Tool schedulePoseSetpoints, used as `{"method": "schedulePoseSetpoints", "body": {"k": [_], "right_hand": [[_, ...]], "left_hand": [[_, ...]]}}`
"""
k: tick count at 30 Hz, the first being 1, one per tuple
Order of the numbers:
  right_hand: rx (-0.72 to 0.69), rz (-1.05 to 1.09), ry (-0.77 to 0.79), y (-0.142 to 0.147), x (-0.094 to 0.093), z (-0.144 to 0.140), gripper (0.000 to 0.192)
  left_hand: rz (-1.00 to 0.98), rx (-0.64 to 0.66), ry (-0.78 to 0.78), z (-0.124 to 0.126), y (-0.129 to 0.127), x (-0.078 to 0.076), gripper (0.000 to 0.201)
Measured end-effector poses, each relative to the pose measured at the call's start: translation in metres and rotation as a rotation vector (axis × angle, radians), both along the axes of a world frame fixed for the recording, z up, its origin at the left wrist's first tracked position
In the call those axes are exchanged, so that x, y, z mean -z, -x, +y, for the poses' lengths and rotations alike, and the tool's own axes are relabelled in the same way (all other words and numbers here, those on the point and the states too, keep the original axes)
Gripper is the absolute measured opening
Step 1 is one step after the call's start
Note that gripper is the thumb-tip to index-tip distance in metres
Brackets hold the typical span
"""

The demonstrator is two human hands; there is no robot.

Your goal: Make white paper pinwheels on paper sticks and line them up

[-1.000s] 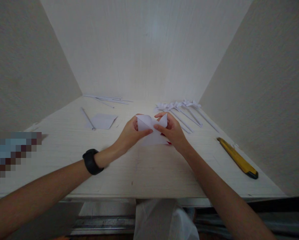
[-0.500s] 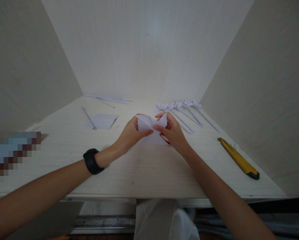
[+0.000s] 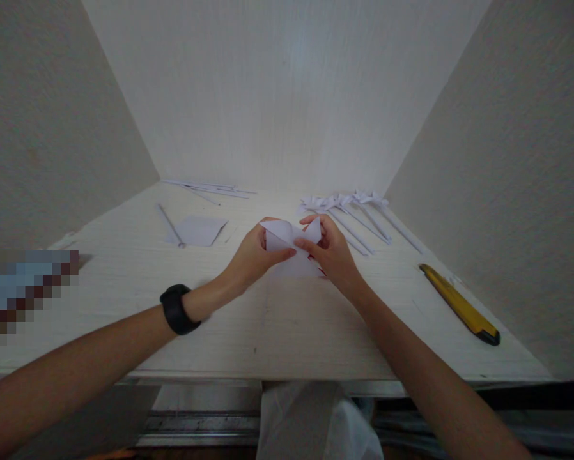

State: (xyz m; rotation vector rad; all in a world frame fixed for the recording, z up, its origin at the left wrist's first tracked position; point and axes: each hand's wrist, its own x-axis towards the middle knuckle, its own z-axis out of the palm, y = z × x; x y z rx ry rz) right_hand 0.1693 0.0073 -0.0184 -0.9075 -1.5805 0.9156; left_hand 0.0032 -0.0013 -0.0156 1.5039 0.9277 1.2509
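A white sheet of paper with its corners curled inward is held up above the middle of the table. My left hand grips its left side, the thumb pressed near the centre and the fingers behind. On the right side my right hand pinches it, its thumb also at the centre where the folds meet. Both hands are closed on the paper. Under the right hand a bit of something red shows, mostly hidden. More white paper lies just below the thumbs.
Several finished paper pinwheels on rolled sticks lie at the back right. A yellow box cutter rests near the right wall. To the left are a stack of paper squares, a rolled paper stick and thin paper rolls.
The hands and the curled paper stay almost in place. Less of the red thing under my right hand shows now.
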Motion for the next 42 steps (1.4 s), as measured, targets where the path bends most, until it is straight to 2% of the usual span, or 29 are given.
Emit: {"method": "schedulePoseSetpoints", "body": {"k": [6, 19, 26, 33, 36, 40, 42], "right_hand": [[0.024, -0.045, -0.061, -0.0012, 0.0010, 0.0001, 0.032], [0.025, -0.043, -0.091, -0.0009, 0.0032, 0.0005, 0.034], [0.073, -0.087, -0.163, -0.0009, -0.0007, -0.0032, 0.031], [-0.004, -0.002, -0.111, 0.0009, 0.0004, -0.0009, 0.031], [0.056, -0.032, -0.228, -0.0003, 0.0002, 0.0009, 0.035], [0.311, -0.219, -0.569, -0.0059, -0.0035, -0.0010, 0.044], [0.375, -0.326, -0.742, -0.0080, -0.0065, -0.0055, 0.039]], "left_hand": [[-0.039, 0.016, 0.007, 0.0006, 0.0000, 0.0010, 0.044], [-0.036, 0.009, 0.018, -0.0009, -0.0014, -0.0004, 0.042], [-0.112, 0.012, 0.049, -0.0034, -0.0024, -0.0032, 0.046], [-0.171, -0.007, 0.109, -0.0020, -0.0021, -0.0040, 0.037], [-0.201, -0.021, 0.105, -0.0003, -0.0014, -0.0025, 0.033], [-0.207, -0.074, 0.088, 0.0017, -0.0003, -0.0008, 0.031], [-0.212, -0.100, 0.085, 0.0023, 0.0001, -0.0007, 0.031]]}}
